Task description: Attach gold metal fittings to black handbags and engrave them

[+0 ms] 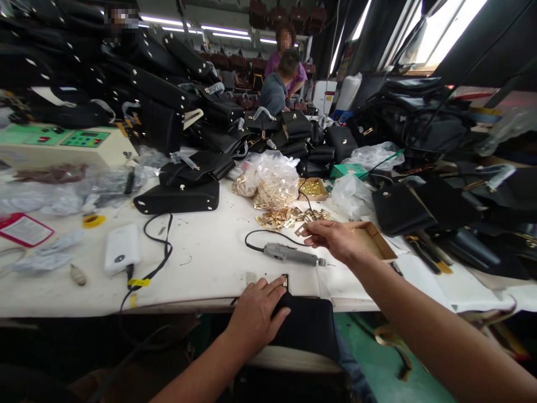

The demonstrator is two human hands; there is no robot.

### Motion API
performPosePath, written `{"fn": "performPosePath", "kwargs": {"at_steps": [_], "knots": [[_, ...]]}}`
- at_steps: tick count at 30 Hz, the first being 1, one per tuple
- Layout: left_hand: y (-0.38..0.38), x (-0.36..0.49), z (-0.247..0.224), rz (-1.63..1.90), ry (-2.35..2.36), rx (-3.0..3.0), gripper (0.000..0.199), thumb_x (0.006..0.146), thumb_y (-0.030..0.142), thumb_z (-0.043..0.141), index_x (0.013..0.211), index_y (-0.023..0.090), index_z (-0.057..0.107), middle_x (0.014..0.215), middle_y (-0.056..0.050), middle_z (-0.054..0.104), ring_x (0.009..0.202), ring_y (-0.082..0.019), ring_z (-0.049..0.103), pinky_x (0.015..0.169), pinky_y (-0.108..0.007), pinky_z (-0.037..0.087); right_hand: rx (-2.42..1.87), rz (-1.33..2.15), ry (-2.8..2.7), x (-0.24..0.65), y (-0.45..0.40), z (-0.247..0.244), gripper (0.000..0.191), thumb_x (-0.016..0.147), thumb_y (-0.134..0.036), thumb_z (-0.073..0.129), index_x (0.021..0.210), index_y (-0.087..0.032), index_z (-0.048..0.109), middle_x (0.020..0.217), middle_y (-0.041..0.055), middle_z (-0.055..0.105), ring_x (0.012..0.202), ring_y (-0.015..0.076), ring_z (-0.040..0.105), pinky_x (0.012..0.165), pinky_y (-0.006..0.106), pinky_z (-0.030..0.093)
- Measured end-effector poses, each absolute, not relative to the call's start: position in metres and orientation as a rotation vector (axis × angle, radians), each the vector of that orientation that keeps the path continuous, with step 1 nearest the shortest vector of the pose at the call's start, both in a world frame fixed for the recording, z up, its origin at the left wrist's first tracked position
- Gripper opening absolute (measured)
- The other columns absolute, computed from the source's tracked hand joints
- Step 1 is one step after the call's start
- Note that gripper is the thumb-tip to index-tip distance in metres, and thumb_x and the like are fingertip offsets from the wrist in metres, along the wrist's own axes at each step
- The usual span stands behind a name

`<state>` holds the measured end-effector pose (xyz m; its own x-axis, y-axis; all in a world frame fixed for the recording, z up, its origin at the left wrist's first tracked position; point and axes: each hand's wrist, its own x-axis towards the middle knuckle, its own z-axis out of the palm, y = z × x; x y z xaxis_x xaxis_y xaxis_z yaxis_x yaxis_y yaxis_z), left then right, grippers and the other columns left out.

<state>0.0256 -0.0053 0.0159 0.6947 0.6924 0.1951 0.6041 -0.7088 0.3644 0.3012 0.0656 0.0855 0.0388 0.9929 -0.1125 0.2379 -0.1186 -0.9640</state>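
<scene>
My right hand (pixel 333 238) pinches a small metal plate (pixel 301 229) with slots in it, above the white table. Below that hand lies a grey electric screwdriver (pixel 289 254), its bit pointing right. My left hand (pixel 262 308) lies with fingers stretched over a black bag (pixel 312 324) at the table's front edge. Its fingertips touch a black tab with a small gold fitting (pixel 285 281) on it. Part of the bag is hidden beneath the hand. A heap of gold metal plates (pixel 274 217) spreads just beyond the right hand.
A clear plastic bag (pixel 272 173) of gold parts stands behind the heap, beside a box of small gold pieces (pixel 314 189). An open cardboard box (pixel 375 240) sits right of my hand. A white power unit (pixel 121 249) lies left. Black bags (pixel 178 196) pile up behind; two people are farther back.
</scene>
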Motion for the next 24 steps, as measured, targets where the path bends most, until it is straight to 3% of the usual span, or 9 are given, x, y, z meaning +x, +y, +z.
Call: {"fn": "performPosePath", "kwargs": {"at_steps": [3,5,9,13,20,24], "knots": [[-0.005,0.026,0.017,0.45,1.015,2.651,0.033,0.095,0.035,0.065,0.126,0.023,0.067,0.147,-0.005,0.062,0.115,-0.031,0.062,0.094,-0.052,0.053,-1.263,1.441,-0.965,0.282,0.037,0.087,0.037,0.08,-0.049,0.079,0.091,-0.014,0.074,0.098,0.0139,0.079,0.072,0.0178,0.074,0.057,0.024,0.054],[-0.004,0.027,0.019,0.446,1.014,2.658,0.034,0.095,0.036,0.065,0.126,0.022,0.068,0.146,-0.006,0.062,0.115,-0.031,0.062,0.094,-0.051,0.053,-1.272,1.452,-0.953,0.272,0.024,0.085,0.036,0.081,-0.05,0.078,0.089,-0.016,0.073,0.096,0.012,0.079,0.072,0.0187,0.075,0.059,0.025,0.055],[-0.005,0.028,0.022,0.427,1.012,2.666,0.035,0.096,0.037,0.064,0.127,0.022,0.067,0.147,-0.007,0.062,0.115,-0.03,0.062,0.094,-0.048,0.053,-1.53,0.954,-1.486,0.261,0.002,0.068,0.029,0.094,-0.045,0.064,0.096,-0.02,0.077,0.097,0.0093,0.08,0.086,0.0224,0.075,0.076,0.031,0.056],[-0.005,0.029,0.024,0.388,0.995,2.67,0.037,0.097,0.039,0.063,0.13,0.022,0.066,0.147,-0.008,0.061,0.115,-0.029,0.061,0.092,-0.047,0.053,-1.571,0.438,-2.085,0.262,-0.02,0.045,0.026,0.101,-0.034,0.054,0.106,-0.026,0.078,0.114,0.0076,0.078,0.103,0.024,0.073,0.091,0.033,0.053],[-0.007,0.03,0.026,0.351,1.003,2.673,0.037,0.1,0.041,0.06,0.13,0.021,0.064,0.149,-0.008,0.059,0.116,-0.029,0.059,0.093,-0.047,0.051,-1.435,0.524,-2.168,0.265,-0.027,0.032,0.017,0.097,-0.031,0.064,0.105,-0.029,0.079,0.123,0.0058,0.075,0.111,0.0232,0.071,0.097,0.036,0.057],[-0.006,0.029,0.024,0.364,0.988,2.668,0.037,0.1,0.041,0.059,0.13,0.021,0.065,0.148,-0.009,0.059,0.115,-0.029,0.059,0.094,-0.047,0.051,-1.402,0.593,-2.181,0.267,-0.018,0.033,0.016,0.096,-0.029,0.065,0.102,-0.028,0.079,0.115,0.0052,0.077,0.106,0.0228,0.072,0.095,0.037,0.058]]}}
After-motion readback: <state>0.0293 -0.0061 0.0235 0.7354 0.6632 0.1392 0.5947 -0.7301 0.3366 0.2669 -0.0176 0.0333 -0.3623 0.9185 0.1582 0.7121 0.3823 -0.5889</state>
